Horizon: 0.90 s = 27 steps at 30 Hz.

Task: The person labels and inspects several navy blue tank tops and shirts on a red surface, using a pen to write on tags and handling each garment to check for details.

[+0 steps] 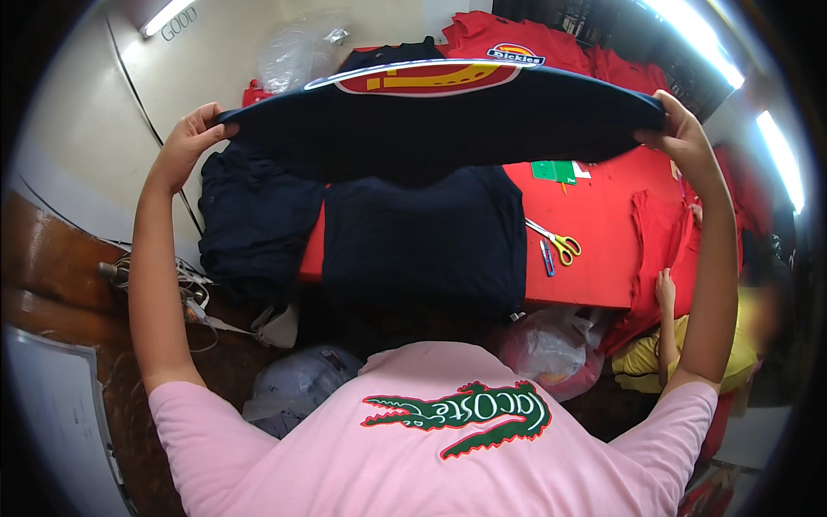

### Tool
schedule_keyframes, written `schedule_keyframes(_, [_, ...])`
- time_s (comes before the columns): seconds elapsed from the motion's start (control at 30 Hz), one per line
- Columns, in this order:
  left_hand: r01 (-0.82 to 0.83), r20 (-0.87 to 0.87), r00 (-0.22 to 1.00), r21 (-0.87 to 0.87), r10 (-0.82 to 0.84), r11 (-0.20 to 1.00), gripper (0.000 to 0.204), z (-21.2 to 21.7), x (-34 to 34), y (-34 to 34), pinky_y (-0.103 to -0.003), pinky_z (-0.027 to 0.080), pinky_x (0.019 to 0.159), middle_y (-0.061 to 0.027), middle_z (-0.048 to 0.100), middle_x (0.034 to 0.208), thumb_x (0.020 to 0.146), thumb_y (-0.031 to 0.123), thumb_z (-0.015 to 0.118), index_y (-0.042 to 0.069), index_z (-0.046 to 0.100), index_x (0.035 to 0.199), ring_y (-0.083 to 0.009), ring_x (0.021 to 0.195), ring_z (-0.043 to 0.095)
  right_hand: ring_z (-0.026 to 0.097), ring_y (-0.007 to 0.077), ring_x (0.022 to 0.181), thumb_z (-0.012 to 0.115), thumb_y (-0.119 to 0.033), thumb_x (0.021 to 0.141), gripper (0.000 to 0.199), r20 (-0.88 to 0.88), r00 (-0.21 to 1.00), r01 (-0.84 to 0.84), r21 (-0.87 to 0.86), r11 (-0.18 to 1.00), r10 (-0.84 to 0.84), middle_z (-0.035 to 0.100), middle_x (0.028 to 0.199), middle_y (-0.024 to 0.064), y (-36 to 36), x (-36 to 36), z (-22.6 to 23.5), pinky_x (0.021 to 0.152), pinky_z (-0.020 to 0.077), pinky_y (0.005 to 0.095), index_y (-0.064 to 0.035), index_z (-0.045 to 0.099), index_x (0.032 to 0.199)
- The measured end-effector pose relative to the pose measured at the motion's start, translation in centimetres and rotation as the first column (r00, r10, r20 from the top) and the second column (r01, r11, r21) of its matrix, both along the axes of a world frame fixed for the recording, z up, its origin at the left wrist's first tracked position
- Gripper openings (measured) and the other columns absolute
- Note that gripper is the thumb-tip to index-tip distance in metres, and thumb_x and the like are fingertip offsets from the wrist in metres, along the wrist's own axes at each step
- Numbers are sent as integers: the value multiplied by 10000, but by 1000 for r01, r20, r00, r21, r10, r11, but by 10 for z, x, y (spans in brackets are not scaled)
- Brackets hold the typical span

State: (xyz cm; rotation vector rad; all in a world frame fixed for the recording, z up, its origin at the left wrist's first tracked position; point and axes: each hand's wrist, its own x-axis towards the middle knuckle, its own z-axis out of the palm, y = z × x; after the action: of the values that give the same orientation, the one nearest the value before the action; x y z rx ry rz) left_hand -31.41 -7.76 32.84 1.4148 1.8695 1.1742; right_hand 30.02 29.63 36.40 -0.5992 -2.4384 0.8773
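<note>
My left hand [195, 142] and my right hand [685, 138] are raised wide apart. Each pinches one end of a dark navy shirt [413, 129], which stretches between them above the table. A red and yellow print with a white edge shows along its top side. Beneath it, another dark navy garment [422, 241] lies spread over the table's near edge. Left of that is a crumpled dark garment pile [258, 215]. Scissors with yellow handles [564, 247] and a small blue cutter [547, 258] lie on the red tabletop [594, 280] to the right.
Red shirts [551, 43] are heaped at the back. On the right, a co-worker in yellow [642, 366] handles a red garment [659, 233]. Plastic bags [556, 349] sit below the table's front edge. Cables [194, 293] run at the left; a green card [553, 171] lies farther back.
</note>
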Motion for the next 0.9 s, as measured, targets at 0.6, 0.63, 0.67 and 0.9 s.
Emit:
schedule_keyframes(0.6, [-130, 505, 863, 191, 16, 973, 452, -8, -121, 115, -306, 563, 980, -72, 733, 1251, 938, 128, 745, 14, 684, 1372, -157, 1105, 704, 632, 117, 1066, 652, -86, 1022, 341, -282, 921, 137, -412, 901, -269, 711, 1134, 20, 119, -243, -6, 949, 516, 319, -34, 671, 1358])
schedule_keyframes(0.63, [-205, 482, 866, 98, 134, 974, 530, -21, -138, 133, -295, 565, 961, -73, 737, 1233, 899, 115, 782, 5, 657, 1403, -171, 1048, 720, 649, 115, 983, 651, -98, 1032, 319, -252, 927, 145, -444, 884, -279, 710, 1089, 15, 144, -271, -28, 885, 531, 314, -51, 671, 1347])
schedule_keyframes(0.67, [-195, 513, 845, 35, 150, 980, 546, -33, -160, 153, -317, 574, 954, -108, 734, 1227, 895, 56, 769, -17, 633, 1419, -186, 1050, 718, 666, 112, 901, 651, -110, 1042, 298, -211, 932, 167, -474, 865, -295, 709, 1044, 10, 167, -297, -45, 821, 545, 309, -68, 672, 1337])
schedule_keyframes(0.9, [-322, 449, 877, 283, 172, 903, 511, -23, -299, 262, -360, 513, 1102, -170, 705, 1327, 954, 36, 728, -60, 604, 1440, -229, 1197, 683, 597, 93, 769, 640, -110, 1023, 263, -264, 897, 236, -391, 890, -354, 701, 973, 18, 288, -446, -40, 724, 525, 273, -89, 731, 1269])
